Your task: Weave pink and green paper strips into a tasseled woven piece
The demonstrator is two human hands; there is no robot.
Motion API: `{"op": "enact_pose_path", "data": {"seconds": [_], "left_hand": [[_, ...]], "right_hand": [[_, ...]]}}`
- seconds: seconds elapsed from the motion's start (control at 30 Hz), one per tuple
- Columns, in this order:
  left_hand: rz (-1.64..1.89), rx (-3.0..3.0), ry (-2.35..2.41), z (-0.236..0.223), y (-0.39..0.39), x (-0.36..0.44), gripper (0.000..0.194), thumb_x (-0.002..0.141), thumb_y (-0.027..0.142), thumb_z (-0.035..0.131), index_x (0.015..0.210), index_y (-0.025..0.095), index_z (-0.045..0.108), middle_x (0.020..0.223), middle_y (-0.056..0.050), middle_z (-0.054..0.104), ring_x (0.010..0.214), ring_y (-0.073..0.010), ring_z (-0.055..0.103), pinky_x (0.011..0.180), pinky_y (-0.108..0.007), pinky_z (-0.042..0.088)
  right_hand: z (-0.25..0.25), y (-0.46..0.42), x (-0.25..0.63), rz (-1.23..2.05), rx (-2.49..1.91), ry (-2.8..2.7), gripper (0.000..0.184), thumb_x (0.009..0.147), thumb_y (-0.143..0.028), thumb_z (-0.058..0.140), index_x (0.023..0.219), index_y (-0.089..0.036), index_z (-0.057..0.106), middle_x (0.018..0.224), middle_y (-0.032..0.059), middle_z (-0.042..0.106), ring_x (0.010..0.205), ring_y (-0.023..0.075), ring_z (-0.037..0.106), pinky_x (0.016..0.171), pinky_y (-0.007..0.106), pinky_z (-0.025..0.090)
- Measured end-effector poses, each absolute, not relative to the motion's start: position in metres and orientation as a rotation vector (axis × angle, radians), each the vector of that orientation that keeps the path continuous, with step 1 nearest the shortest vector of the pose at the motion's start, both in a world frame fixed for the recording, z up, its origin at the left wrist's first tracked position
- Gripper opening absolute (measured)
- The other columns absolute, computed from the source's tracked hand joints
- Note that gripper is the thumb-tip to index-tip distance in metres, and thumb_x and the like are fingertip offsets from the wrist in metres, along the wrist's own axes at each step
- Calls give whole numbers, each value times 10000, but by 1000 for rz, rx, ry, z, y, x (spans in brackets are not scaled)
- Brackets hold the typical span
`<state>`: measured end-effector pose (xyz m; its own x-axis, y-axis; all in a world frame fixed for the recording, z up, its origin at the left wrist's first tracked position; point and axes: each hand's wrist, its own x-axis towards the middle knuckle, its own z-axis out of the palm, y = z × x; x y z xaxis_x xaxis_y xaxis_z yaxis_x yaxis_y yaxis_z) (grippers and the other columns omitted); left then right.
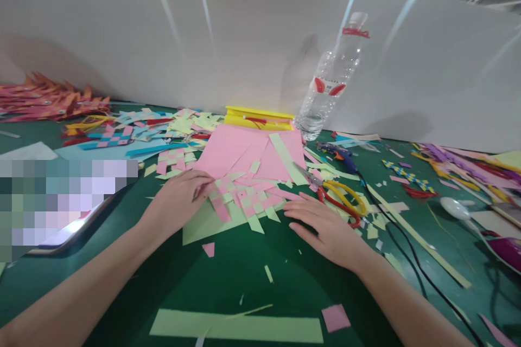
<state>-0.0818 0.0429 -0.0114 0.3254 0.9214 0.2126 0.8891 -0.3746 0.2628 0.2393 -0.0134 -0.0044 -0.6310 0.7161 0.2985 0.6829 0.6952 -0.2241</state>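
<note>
Head view: I see a flat checkerboard weave of pink and pale green paper strips [255, 199] on the dark green tabletop [203, 284], straight ahead between the two bare hands. Its small squares alternate pink and green, and uneven strip ends stick out along the near side, some slanting towards me. Part of it overlies a pale green paper sheet [199, 231], whose corner shows at the near left; beyond it is a large pink paper sheet [232, 146], with a long pale green paper strip [280, 152] lying slantwise on it.

From my end, the left hand [185, 194] is at the left edge of the weave, fingers bent and fingertips over the paper there; I can't tell whether they pinch it. The right hand [319, 223] is released, palm down with fingers extended and nothing in its grasp, its fingertips just beside the weave's right end. Just beyond that hand I find metal scissors with orange-red and yellow handles [345, 198], their blades lying towards the slanting strip.
</note>
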Motion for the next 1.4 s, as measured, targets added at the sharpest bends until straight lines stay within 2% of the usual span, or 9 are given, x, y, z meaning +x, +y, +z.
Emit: {"op": "enact_pose_path", "data": {"seconds": [0.27,0.47,0.6,0.7,0.87,1.0,1.2,1.4], "left_hand": [[543,2446,1685,-16,45,-81,478,913,437,318,1114,169,658,1224,-98,629,1137,-290,567,991,-439,441],[577,2382,1670,-18,47,-83,458,884,486,374,1049,185,677,1235,-93,621,1117,-286,577,958,-414,469],[640,2346,1620,-17,50,-85,483,865,570,385,953,192,673,1201,-106,638,1100,-301,584,958,-448,466],[697,2308,1599,-14,50,-86,522,826,642,419,903,189,664,1197,-122,636,1099,-308,584,942,-450,476],[733,2116,1640,-4,47,-85,537,752,681,495,893,193,667,993,-101,695,901,-291,640,784,-412,533],[732,2009,1606,1,44,-84,527,727,655,542,964,199,661,974,-82,706,867,-270,652,751,-379,545],[778,1850,1518,1,44,-84,648,676,700,599,1092,203,621,1042,-89,700,928,-272,663,808,-400,560],[797,1771,1487,1,42,-85,593,708,668,620,1107,231,631,1071,-74,693,966,-274,648,770,-375,569]], "right_hand": [[-2,-14,237,113,-1115,-2541,276,959,-290,437,1147,-215,625,1182,60,683,1152,206,606,1084,485,414],[-3,-16,240,109,-1249,-2520,347,954,-364,434,1238,-225,577,1266,78,639,1258,266,524,982,475,508],[-4,-15,242,188,-1322,-2481,408,960,-402,417,1323,-235,499,1335,75,588,1250,249,532,971,444,516],[-4,-14,243,227,-1336,-2471,414,960,-420,413,1320,-234,499,1336,76,587,1225,238,556,963,427,522],[-3,-14,243,229,-1319,-2467,396,959,-404,420,1305,-239,518,1321,80,599,1200,237,576,955,426,525],[-2,-15,242,251,-1342,-2496,418,963,-414,406,1316,-215,509,1341,87,582,1227,236,553,975,438,511],[-1,-14,242,248,-1360,-2514,425,964,-413,399,1314,-199,510,1357,88,569,1238,234,543,997,442,497],[-1,-14,242,275,-1364,-2505,432,965,-421,394,1318,-200,508,1360,86,566,1239,235,542,1002,445,491]]}}
